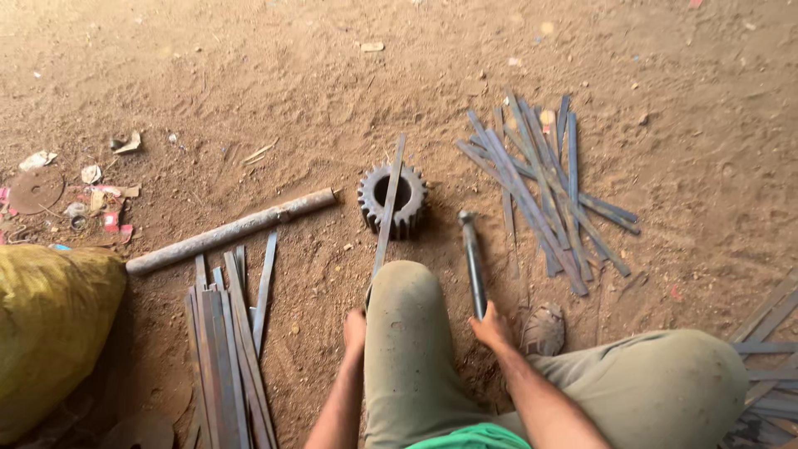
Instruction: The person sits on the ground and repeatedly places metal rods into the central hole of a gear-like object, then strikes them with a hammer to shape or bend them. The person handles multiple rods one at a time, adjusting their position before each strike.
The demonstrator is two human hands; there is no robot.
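One flat metal strip (387, 214) lay across the toothed gear (392, 199) on the dirt floor (249, 75), its long axis running almost straight away from us, far end past the gear's rim, near end coming back to our left hand (355, 328) beside the raised knee (405, 299). That hand's fingers were hidden behind the knee, so we could not tell how tightly they closed, though the strip ended right at them. Our right hand (492, 327) had its fingers wrapped around the handle of a hammer (472, 258), whose head rested on the ground just right of the gear, the handle roughly parallel to the strip. So the right hand was the nearer one to the gear's right side. A loose heap of strips (540, 191) lay farther right, another bundle (229, 333) at our left under a rusty pipe (233, 231), with a yellow sack (50, 324) beyond
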